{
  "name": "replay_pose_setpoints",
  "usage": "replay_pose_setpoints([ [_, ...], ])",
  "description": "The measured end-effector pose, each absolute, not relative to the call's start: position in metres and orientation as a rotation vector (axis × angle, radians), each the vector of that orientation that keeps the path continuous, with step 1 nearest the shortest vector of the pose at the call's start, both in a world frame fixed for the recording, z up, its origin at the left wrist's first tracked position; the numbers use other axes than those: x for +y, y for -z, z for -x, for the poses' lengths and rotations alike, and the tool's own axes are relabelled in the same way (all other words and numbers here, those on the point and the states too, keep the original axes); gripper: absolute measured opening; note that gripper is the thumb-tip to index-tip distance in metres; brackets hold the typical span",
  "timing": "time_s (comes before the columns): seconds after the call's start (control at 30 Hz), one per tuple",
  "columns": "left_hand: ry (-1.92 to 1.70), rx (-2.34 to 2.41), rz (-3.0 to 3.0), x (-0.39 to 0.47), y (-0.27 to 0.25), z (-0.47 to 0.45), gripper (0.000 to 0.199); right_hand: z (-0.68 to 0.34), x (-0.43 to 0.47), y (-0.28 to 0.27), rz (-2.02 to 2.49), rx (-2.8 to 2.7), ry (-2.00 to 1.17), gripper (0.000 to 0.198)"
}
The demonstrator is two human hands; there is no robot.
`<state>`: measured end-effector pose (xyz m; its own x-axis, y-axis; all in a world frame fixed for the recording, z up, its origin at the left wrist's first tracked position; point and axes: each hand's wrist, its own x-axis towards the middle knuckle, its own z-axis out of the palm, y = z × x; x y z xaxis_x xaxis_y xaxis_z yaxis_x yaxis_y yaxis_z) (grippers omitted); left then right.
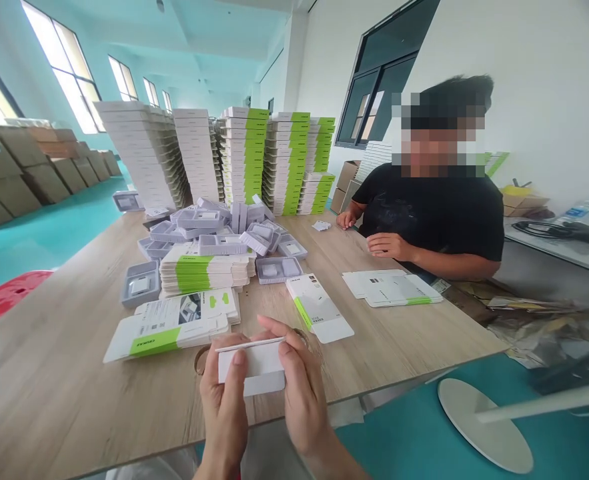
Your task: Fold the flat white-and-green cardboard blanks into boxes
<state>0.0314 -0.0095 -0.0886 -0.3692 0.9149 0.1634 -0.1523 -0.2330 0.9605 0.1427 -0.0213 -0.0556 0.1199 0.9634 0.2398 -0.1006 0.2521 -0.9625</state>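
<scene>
Between my two hands, over the table's front edge, is a small white carton (264, 363) with a flap hanging at its near end. My left hand (227, 390) grips its left side, the thumb pressed on the white face. On the right side my right hand (299, 383) holds it too, with the thumb at the corner and a finger raised behind. Just beyond lies a flat white-and-green carton (320, 310). Left of it sit a pile of flattened cartons (174, 323) and a banded-looking stack of folded cartons (207, 272). A brown ring (201, 360) lies beside my left hand.
Plastic trays (224, 243) are heaped mid-table, before tall stacks of boxes (247, 157). A co-worker (434, 213) sits at the right, near flat cartons (394, 288). A red stool (11, 297) stands left; a round white base (484, 423) is on the floor right.
</scene>
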Motion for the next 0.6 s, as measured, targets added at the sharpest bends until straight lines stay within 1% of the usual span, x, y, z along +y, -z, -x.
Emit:
replay_pose_setpoints([
  [0.17,-1.614,1.248,-1.097,-0.009,0.077,-0.033,0.033,-0.144,-0.013,0.059,0.912,-0.981,-1.187,0.050],
  [0.37,-1.735,1.413,-1.123,-0.005,0.059,-0.045,0.028,-0.138,-0.006,0.049,1.106,-0.953,-1.022,0.045],
  [0.43,-1.699,1.408,-1.144,0.000,0.062,-0.044,0.028,-0.137,-0.002,0.048,1.112,-0.935,-1.028,0.045],
  [0.5,-1.642,1.373,-1.145,0.006,0.068,-0.041,0.035,-0.139,0.004,0.047,1.104,-0.920,-1.063,0.044],
  [0.6,-1.577,1.244,-1.100,0.017,0.084,-0.032,0.055,-0.142,0.013,0.046,1.085,-0.868,-1.132,0.043],
])
